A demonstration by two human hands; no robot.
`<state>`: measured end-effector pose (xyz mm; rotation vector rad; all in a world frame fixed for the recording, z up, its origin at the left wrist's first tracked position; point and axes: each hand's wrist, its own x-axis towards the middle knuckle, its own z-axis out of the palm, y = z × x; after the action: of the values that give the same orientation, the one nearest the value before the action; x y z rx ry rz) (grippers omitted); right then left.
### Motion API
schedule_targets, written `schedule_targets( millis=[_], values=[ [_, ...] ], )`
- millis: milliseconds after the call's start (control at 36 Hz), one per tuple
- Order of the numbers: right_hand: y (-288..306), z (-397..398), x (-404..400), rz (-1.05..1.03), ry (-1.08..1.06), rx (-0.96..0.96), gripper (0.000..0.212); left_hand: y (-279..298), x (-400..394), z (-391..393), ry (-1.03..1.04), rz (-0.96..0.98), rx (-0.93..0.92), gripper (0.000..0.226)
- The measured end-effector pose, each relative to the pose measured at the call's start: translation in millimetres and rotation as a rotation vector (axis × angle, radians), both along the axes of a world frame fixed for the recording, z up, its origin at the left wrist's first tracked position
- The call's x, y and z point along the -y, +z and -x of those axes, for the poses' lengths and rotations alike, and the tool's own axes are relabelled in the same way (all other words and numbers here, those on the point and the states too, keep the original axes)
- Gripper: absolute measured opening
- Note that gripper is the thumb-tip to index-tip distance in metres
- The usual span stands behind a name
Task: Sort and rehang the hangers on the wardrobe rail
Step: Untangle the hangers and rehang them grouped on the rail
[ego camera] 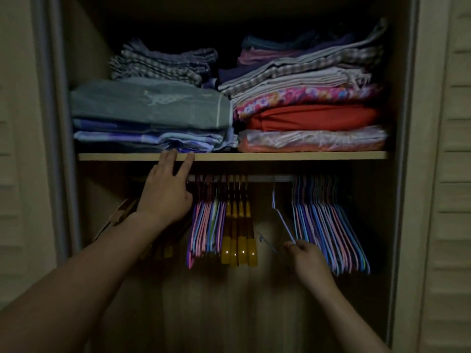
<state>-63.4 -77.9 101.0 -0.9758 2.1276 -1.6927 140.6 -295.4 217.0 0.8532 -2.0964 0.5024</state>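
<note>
At lower right of the frame a single wire hanger is pinched at its lower end by the right hand, apparently for rehanging on the rail between the yellow hangers and the right-hand bunch of hangers, while the shelf edge at centre left is touched by the spread fingers of the left hand, seemingly for steadiness.

I see two bare forearms below the pale wooden wardrobe shelf, sleeveless to the frame edge, with no visible rings, watch or gloves on left hand or right hand.
</note>
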Motion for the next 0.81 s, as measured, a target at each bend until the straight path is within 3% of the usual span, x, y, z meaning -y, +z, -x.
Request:
schedule_targets(
  millis=[194,444,806],
  values=[
    [27,10,35,0.015,-0.042,0.007,0.012,2,4,-5,-0.049,-0.004,-0.050,0.090],
    [20,2,38,0.056,-0.050,-0.063,0.022,4,4,1,-0.079,-0.052,-0.118,0.087],
    [12,22,46,0.078,-0.097,-0.057,0.015,2,5,3,-0.072,-0.048,-0.111,0.088]
  ],
)
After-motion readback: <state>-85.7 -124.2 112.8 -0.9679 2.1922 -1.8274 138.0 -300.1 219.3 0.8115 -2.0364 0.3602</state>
